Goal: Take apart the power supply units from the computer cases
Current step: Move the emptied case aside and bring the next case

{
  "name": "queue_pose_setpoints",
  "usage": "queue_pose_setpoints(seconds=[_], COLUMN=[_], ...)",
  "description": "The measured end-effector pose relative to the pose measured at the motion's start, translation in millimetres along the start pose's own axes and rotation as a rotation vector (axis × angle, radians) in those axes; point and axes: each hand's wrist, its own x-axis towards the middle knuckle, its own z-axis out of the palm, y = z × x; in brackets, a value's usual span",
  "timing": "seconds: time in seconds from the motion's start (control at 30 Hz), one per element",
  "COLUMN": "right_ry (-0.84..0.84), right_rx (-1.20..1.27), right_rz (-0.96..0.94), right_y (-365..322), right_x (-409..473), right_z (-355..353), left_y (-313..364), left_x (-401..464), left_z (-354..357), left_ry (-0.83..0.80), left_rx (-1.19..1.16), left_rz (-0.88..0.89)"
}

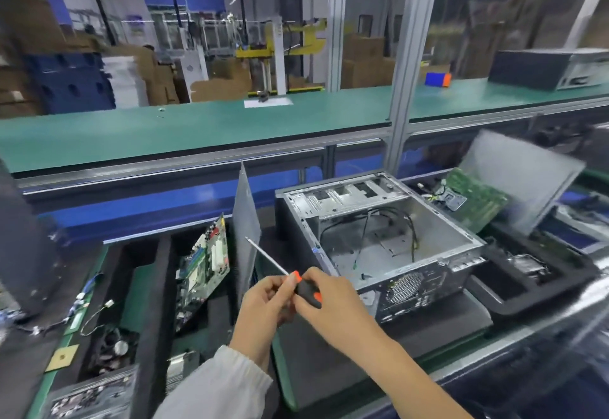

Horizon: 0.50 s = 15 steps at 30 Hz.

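**Orange-and-black screwdriver held over the counter**

Bare sheet metal is shown inside the opened computer case (389, 240), boxy, with loose black cables. The screwdriver (290, 278) is gripped by curled fingers of both the left hand (263, 303) and right hand (333, 306), just beside the case's near-left corner. A green circuit board (207, 263) is propped left against an upright grey panel (245, 221); open room lies in front.
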Motion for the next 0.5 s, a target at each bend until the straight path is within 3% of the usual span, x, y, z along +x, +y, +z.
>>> queue_pose_setpoints(seconds=[0.5], right_ry=[-0.008], right_rx=[-0.033], right_rz=[-0.052], right_y=[-5], right_x=[22], right_z=[8], left_y=[14], left_x=[11], left_z=[-18], left_ry=[0.012], left_rx=[0.130], left_rz=[0.083])
